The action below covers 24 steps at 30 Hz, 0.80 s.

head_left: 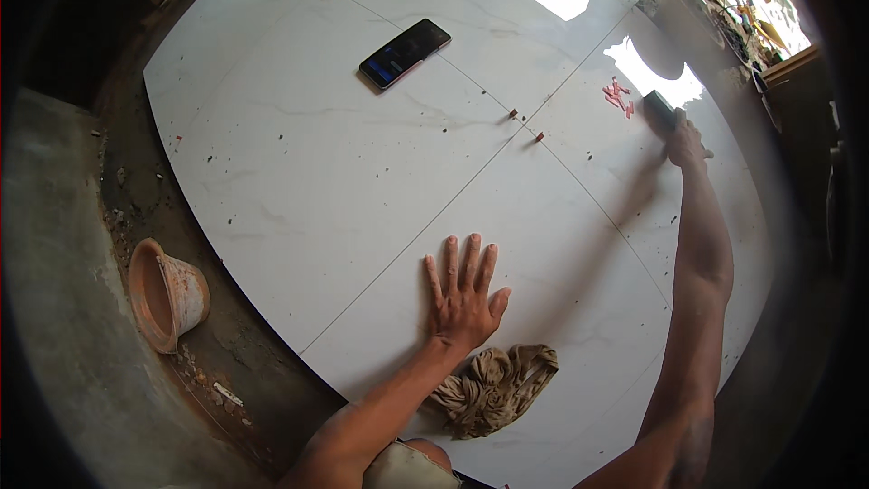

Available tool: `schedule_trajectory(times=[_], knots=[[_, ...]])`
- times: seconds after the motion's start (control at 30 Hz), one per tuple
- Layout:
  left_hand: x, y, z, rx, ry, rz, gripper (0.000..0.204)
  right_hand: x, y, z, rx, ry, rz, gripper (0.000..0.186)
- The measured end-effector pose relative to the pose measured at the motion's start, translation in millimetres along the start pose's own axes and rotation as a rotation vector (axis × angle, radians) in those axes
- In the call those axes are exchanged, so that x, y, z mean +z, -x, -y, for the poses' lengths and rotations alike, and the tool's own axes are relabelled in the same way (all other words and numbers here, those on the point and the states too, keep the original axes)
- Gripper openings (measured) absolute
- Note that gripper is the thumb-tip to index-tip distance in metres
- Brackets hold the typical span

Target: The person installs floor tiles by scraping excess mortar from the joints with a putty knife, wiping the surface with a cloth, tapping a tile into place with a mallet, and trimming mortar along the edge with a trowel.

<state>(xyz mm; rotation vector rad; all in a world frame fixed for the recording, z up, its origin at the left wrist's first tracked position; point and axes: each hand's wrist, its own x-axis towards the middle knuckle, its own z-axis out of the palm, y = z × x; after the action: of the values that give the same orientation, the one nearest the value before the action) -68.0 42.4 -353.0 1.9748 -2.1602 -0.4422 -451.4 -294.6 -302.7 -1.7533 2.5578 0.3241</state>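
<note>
My left hand point(464, 308) lies flat on the glossy white tiles point(344, 181), fingers stretched out and spread. Just below it a crumpled brown cloth point(498, 389) rests against the left forearm's side. Far to the right, my right hand point(686, 140) is closed round a mallet with a dark head point(661, 110); a short end of its handle sticks out beyond the fingers. A loose pile of red tile wedges point(619, 98) lies left of the mallet head. Single red spacers point(539, 137) stand in the joints near where the tiles meet.
A smartphone point(405, 52) lies on the tiles at the far middle. At left, an orange plastic bucket point(172, 297) lies tipped on the rough, lower floor point(240, 344) beside the tile edge. Small dark crumbs dot the tiles. A grey wall point(72, 244) bounds the left side.
</note>
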Motion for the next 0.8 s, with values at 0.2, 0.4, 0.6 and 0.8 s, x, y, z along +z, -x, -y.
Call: schedule_trajectory(times=[0.2,0.4,0.6,0.8], knots=[[-2.4,0.1,2.0,0.033,-0.036,-0.013,0.078,3.4,4.4,-11.8,-0.174,0.022,-0.294,0.032],[-0.1,-5.6,17.5,0.052,-0.095,-0.043,0.076,-32.6,188.5,35.6,-0.474,-0.501,-0.323,0.022],[10.5,-7.1,-8.7,0.096,-0.135,-0.156,0.071,-6.1,400.2,-90.7,-0.048,-0.639,-0.091,0.025],[31.4,-6.2,10.7,0.163,-0.201,-0.283,0.066,71.3,607.8,-238.9,0.643,-0.515,-0.100,0.027]])
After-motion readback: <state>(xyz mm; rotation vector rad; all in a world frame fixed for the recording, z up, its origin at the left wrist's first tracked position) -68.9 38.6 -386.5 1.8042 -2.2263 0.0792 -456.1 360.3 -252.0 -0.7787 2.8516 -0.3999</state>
